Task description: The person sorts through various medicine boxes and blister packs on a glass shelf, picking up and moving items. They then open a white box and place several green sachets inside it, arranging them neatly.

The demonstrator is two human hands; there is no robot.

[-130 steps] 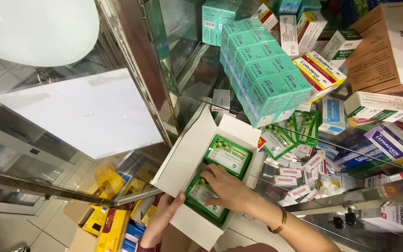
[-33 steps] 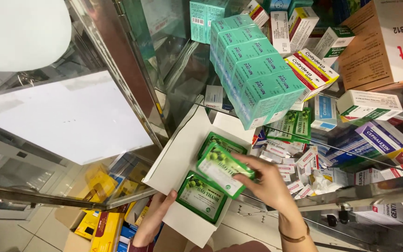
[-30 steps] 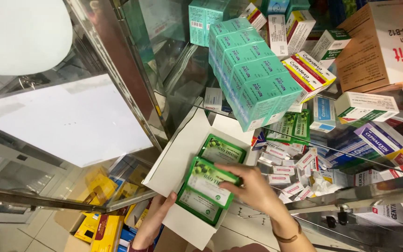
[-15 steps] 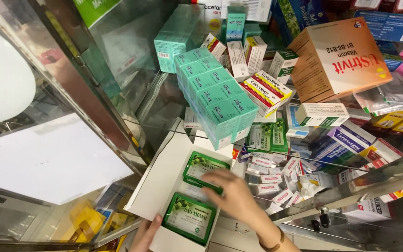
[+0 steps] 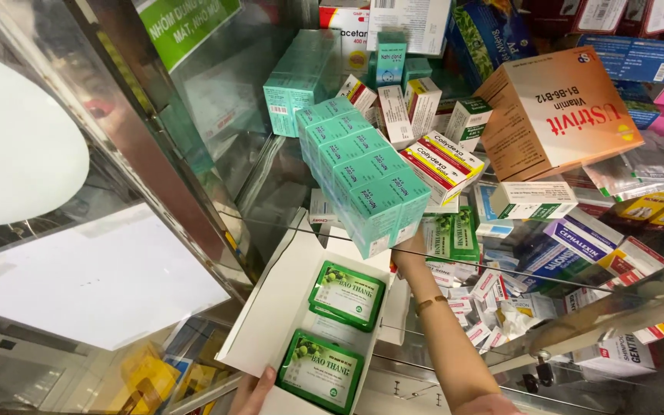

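You have two green packets point(image 5: 346, 295) in the white carton point(image 5: 278, 307). One big orange box point(image 5: 559, 111) sits on the glass shelf point(image 5: 286, 192).

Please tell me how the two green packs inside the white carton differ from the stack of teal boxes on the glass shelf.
The green packs are dark green with a pale label; the teal boxes are plain light teal. The green packs lie flat and apart inside the white carton; the teal boxes stand pressed together in a stack on the shelf. Both are rectangular packages.
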